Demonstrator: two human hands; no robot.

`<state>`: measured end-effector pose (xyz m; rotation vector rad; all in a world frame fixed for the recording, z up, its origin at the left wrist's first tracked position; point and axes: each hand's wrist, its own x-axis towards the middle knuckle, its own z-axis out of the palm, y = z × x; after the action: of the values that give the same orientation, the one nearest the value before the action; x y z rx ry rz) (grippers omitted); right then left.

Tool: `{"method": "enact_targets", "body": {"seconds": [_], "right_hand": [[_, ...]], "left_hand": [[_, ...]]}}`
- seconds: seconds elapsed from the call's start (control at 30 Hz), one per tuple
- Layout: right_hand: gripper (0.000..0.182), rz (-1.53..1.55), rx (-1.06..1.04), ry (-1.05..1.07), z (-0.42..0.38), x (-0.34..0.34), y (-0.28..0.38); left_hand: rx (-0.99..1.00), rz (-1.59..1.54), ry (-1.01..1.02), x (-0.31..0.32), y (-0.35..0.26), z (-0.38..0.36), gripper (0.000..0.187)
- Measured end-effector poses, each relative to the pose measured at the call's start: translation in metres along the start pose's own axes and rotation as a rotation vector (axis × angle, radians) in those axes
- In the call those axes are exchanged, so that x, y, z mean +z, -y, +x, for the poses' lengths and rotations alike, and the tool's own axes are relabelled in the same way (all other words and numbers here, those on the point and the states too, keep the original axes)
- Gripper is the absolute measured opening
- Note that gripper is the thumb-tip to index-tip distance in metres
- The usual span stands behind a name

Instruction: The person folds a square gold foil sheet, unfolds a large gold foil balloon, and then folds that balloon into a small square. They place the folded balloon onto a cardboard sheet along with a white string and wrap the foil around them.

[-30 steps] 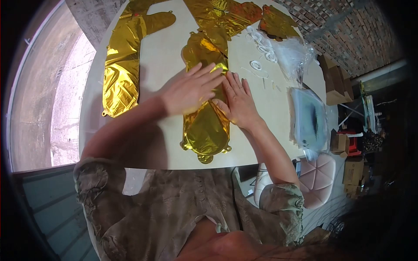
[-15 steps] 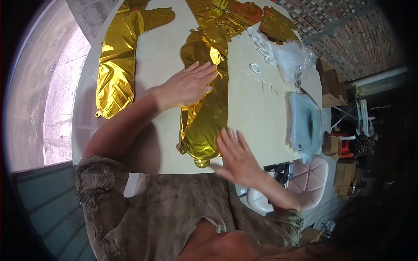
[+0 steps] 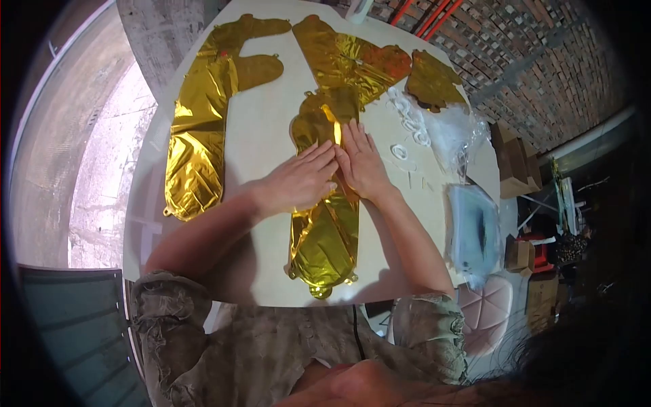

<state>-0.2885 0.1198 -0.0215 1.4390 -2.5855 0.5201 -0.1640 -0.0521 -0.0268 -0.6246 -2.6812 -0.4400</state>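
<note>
A long gold foil piece (image 3: 324,254) with a rounded lower end and small tabs lies flat near the table's front edge. Both hands rest on its upper half, side by side. My left hand (image 3: 302,180) lies palm down across it, fingers stretched to the right. Just right of it, my right hand (image 3: 361,163) lies flat with fingers pointing away from me, partly on the foil's right edge. The two hands touch or nearly touch at the fingers. The foil beneath them is hidden.
On the pale table (image 3: 261,152) lie a gold F-shaped foil (image 3: 196,146) at left, crumpled gold foil (image 3: 346,57) at the back and another gold piece (image 3: 434,81). White ribbon coils (image 3: 399,151), clear plastic (image 3: 451,136) and a plastic packet (image 3: 472,227) sit right. Beyond is a chair (image 3: 485,315).
My right hand has moved up from beside the foil's lower end onto its upper part, next to my left hand. The view has shifted, so the table appears lower.
</note>
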Motion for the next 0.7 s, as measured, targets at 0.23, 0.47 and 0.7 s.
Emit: {"method": "enact_targets", "body": {"seconds": [0.23, 0.47, 0.7], "right_hand": [[0.062, 0.003, 0.048, 0.023, 0.0, 0.006, -0.001], [0.068, -0.017, 0.06, 0.035, 0.001, 0.01, -0.002], [0.095, -0.066, 0.105, 0.086, 0.003, 0.004, 0.004]], "left_hand": [[-0.05, -0.074, -0.046, -0.008, -0.003, 0.003, 0.048], [-0.75, -0.155, -0.236, -0.053, 0.041, 0.013, 0.053], [-0.983, -0.276, -0.03, -0.031, 0.064, 0.03, 0.072]]}}
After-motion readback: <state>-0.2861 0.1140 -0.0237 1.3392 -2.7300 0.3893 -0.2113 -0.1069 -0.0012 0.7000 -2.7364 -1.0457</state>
